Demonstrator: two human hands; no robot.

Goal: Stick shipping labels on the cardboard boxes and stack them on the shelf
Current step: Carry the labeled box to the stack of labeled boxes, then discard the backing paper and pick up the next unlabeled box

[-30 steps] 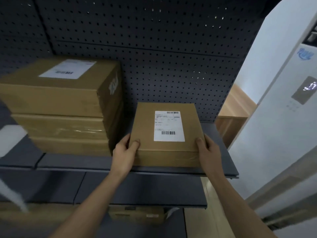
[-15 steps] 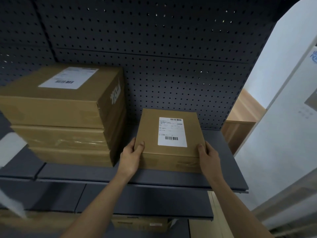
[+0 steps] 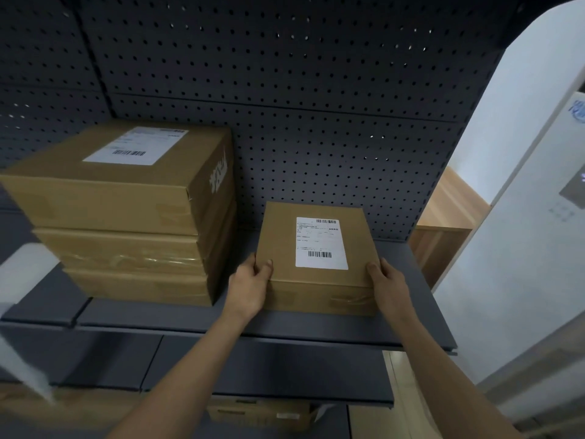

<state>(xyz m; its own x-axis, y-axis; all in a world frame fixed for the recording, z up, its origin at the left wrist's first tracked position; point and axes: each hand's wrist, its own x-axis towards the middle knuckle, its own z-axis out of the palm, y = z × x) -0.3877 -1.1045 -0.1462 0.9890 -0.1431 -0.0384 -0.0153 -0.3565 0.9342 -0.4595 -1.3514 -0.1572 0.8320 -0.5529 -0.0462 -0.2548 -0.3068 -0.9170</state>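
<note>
Cardboard box [image 3: 278, 245] with a shipping label [image 3: 321, 243] sits on the shelf [image 3: 316, 326], just right of a three-box stack [image 3: 126, 217] — the label print is too small to read. A lower box [image 3: 256, 413] is mostly hidden by the shelf edge. Left hand [image 3: 250, 288] and right hand [image 3: 387, 285] grip the labelled box's near corners — thumbs on top, fingers curled round its sides.

Dark pegboard [image 3: 316, 90]; white wall [image 3: 522, 137] — wooden cabinet [image 3: 443, 245].

Brown boxes [image 3: 316, 248], white barcoded labels [image 3: 321, 243], dark grey perforated shelf [image 3: 285, 324].
</note>
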